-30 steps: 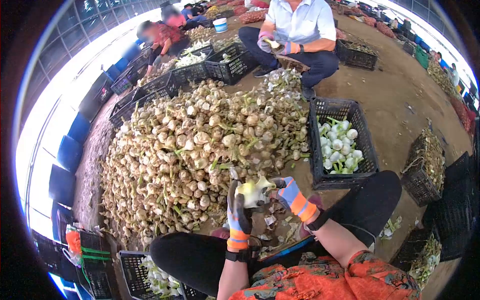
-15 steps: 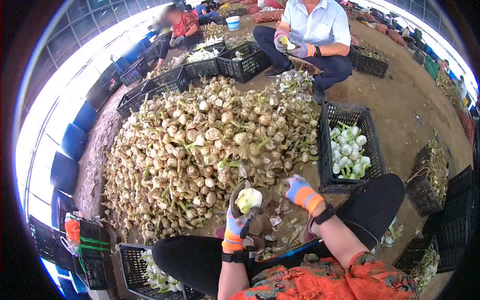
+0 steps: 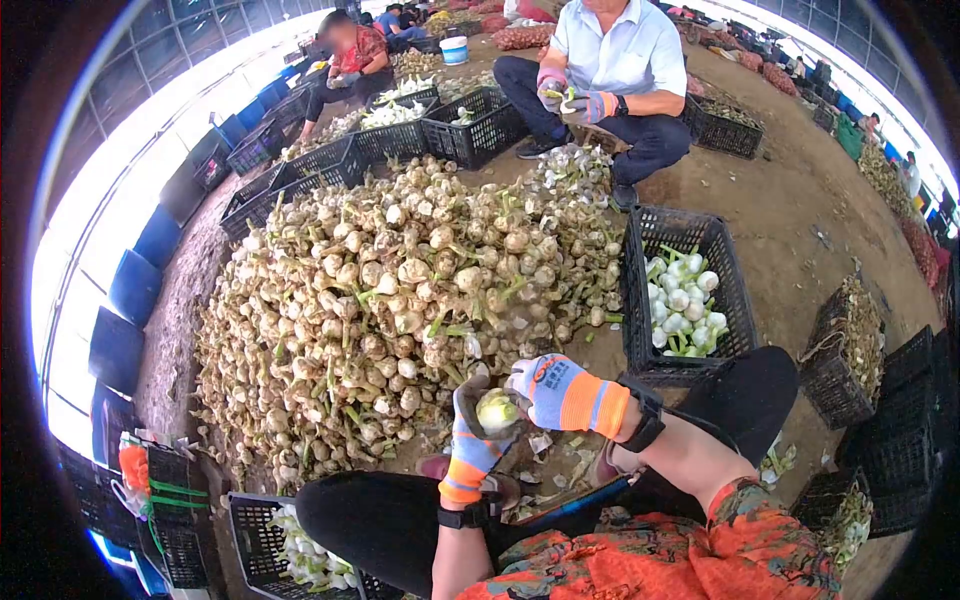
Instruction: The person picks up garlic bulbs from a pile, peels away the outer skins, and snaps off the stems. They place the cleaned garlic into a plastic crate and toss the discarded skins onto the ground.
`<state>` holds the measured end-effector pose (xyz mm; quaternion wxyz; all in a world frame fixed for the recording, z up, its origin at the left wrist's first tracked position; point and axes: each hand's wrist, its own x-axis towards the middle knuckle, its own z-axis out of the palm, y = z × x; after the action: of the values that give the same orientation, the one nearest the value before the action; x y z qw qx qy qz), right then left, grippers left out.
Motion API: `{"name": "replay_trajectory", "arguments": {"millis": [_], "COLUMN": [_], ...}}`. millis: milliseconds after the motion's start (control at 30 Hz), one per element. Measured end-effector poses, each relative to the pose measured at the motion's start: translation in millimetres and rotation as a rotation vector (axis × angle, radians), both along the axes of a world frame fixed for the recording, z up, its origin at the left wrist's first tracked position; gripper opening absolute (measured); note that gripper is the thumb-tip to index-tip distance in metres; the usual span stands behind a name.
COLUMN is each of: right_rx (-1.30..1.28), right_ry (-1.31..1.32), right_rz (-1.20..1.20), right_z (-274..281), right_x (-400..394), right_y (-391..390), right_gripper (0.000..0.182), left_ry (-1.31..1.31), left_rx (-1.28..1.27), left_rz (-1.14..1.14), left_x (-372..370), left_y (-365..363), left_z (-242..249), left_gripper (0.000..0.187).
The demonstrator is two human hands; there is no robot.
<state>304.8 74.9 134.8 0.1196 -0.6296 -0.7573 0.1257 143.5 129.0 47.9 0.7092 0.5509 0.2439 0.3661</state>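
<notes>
A pale, partly peeled garlic bulb rests in my left hand, whose gloved fingers wrap round it from the left and below. My right hand, in the same orange and blue-grey kind of glove, is closed at the bulb's upper right side. Its fingertips meet the bulb there, and what they pinch is hidden. Just beyond both hands rises a big heap of unpeeled garlic with short stems. To the right, a black crate contains clean white garlic bulbs.
Another black crate with white garlic stands by my left knee. A person in a light shirt sits across the heap, handling garlic. More crates line the far side. Loose garlic skins lie between my feet.
My right hand has moved left to the garlic bulb, from a spot apart from it. My left hand still holds the bulb, now partly covered. The view has shifted slightly.
</notes>
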Motion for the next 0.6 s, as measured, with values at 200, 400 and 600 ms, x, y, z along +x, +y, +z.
{"name": "replay_trajectory", "arguments": {"millis": [200,400,600], "right_rx": [-0.003,0.223,0.200], "right_ry": [0.065,0.307,0.223], "right_rz": [-0.115,-0.261,-0.616], "right_z": [10.4,-32.7,-61.1], "right_x": [0.4,-14.6,5.2], "right_y": [-0.2,-8.8,2.2], "right_gripper": [0.038,0.036,0.038], "left_ry": [-0.040,-0.018,-0.054], "left_rx": [0.179,0.051,-0.139], "left_rz": [-0.015,0.429,0.375], "left_x": [1.3,11.6,3.5], "left_y": [-4.0,-7.3,-8.6], "left_z": [13.7,8.4,23.3], "left_gripper": [0.073,0.051,0.040]}}
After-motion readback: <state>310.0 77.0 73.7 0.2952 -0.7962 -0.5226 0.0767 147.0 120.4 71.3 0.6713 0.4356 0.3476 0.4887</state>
